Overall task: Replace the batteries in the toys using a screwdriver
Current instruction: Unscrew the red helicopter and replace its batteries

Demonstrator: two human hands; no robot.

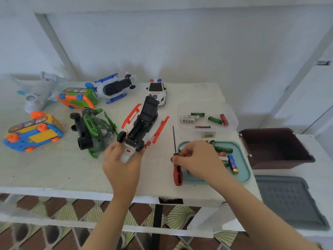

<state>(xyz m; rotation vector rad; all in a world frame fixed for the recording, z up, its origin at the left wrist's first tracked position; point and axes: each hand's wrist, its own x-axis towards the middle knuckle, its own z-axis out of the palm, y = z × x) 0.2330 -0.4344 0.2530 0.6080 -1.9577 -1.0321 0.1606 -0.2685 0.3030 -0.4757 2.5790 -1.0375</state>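
On tabletop, centre-front: red/white helicopter toy [147, 112] belly-up, far end raised. Near white end sits in left-hand grip [122, 159], fingers closed round it, holding it off the surface. Battery bay [142, 125] open; springs show, no cells inside as far as I can see. Cover: not spotted.

To the right, right-hand grip [196, 157] w/ fingers curled, tips pinching screwdriver [178, 175] where shaft meets red handle. Tool lies flat, tip pointing away, just left of teal tray [242, 156]; hand hangs over tray's near-left corner. Small white item by the knuckles, can't ID.

Cells: loose mix in teal tray, incl. blue battery [233, 164]; second lot in clear tub [207, 107] beyond it. Can't tell which lot is fresh.

Step, my read: mid-swap on this toy. Bay open + empty, so refill comes before any screwing. Whether driver is being lifted or put down, can't say.

Next move needs: right-hand grip free of driver, cells from the fresh lot, flat ends to springs, polarity checked vs bay marks (too small to read on my feed). Left-hand grip must keep toy belly-up + steady. Then cover, then driver.

Other toys, e.g. green helicopter [93, 130] and police car [156, 91], sit further back, neither grip on them.
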